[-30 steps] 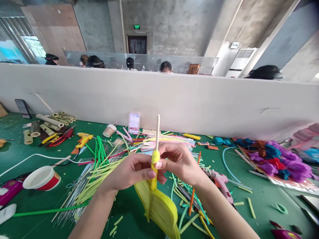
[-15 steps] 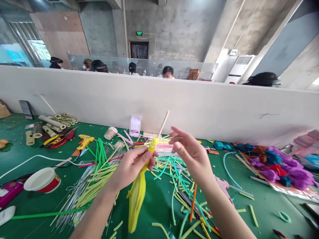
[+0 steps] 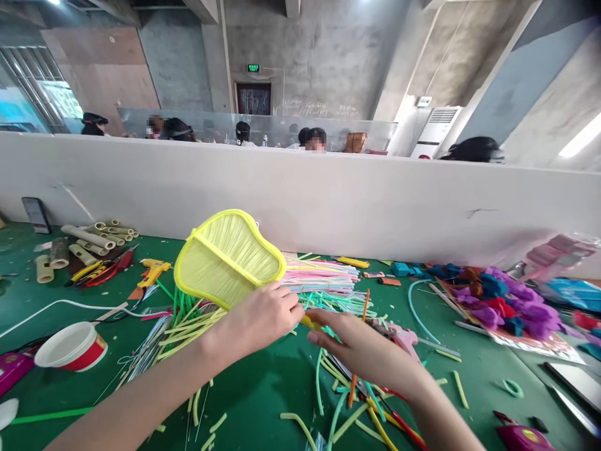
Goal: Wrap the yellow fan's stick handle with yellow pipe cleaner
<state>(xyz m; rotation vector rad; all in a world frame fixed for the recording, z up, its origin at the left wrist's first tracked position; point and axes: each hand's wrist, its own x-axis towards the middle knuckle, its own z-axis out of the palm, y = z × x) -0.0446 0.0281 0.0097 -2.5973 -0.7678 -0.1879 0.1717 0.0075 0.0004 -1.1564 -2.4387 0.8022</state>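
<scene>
A yellow paddle-shaped hand fan of pleated, sheer material, with a thick rim and a rib across its middle, is tilted with its broad face towards me. My left hand is closed round its narrow end, which the fingers mostly cover. A small yellow piece of that end shows past the left fingers. Close against it is my right hand, its fingers stretched out and the thumb apart below; whether they touch it I cannot tell. The fan's thin wooden stick is hidden. Beneath the hands lie pipe cleaners in pastel colours.
On the green table lie yellow-green strips, bamboo tubes, pliers, a yellow glue gun and a paper cup. Purple, blue and red pieces cover the right side. A white partition stands behind; people sit beyond.
The yellow fan has turned from edge-on and pointing down to broad face showing, up and to the left. My right hand has come down beside the left. The stick has gone from sight.
</scene>
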